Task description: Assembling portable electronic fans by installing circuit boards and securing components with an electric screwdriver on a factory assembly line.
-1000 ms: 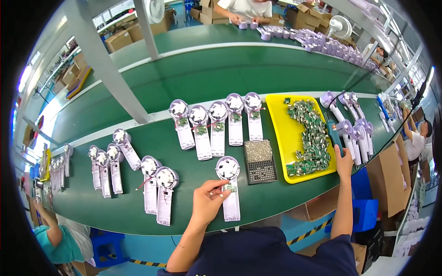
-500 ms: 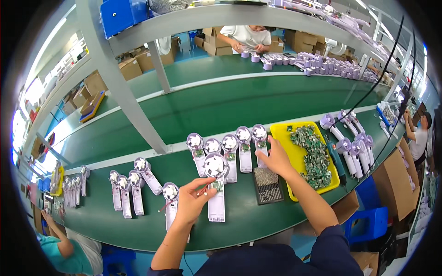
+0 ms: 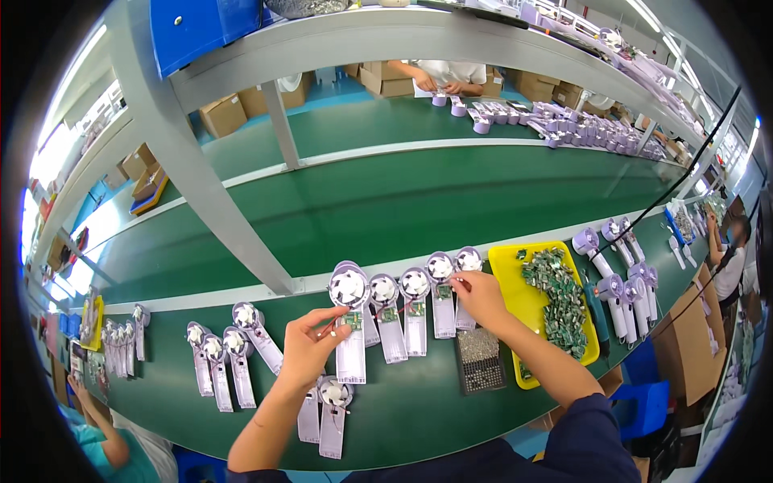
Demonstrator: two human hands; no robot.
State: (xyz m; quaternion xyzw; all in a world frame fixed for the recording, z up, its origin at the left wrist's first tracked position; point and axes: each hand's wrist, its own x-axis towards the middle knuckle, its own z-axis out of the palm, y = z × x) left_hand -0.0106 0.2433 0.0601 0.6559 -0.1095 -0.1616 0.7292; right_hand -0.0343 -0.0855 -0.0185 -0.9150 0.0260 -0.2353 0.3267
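Note:
My left hand (image 3: 310, 346) is closed on an open lilac fan housing (image 3: 350, 366), its thumb and fingers by the small green circuit board and thin red wires at the neck. A white star-shaped impeller (image 3: 349, 287) fills the round head of that housing. My right hand (image 3: 485, 299) has thumb and fingertips pinched together beside the head of another fan housing (image 3: 443, 318) in the row to the right. What lies between those fingertips is too small to make out. Several similar housings with boards, such as one fan housing (image 3: 391, 342), lie between my hands.
A yellow tray (image 3: 507, 258) of green circuit boards stands right of a dark box (image 3: 483, 374) of small metal parts. A teal power screwdriver (image 3: 597, 314) lies beyond it. More fan housings (image 3: 240, 366) lie left; two (image 3: 332, 431) are near the front edge. Co-workers sit around.
The view has shifted. My left hand has moved left with its fan housing. The right hand's fingers, spread before, are now pinched together by a housing in the row.

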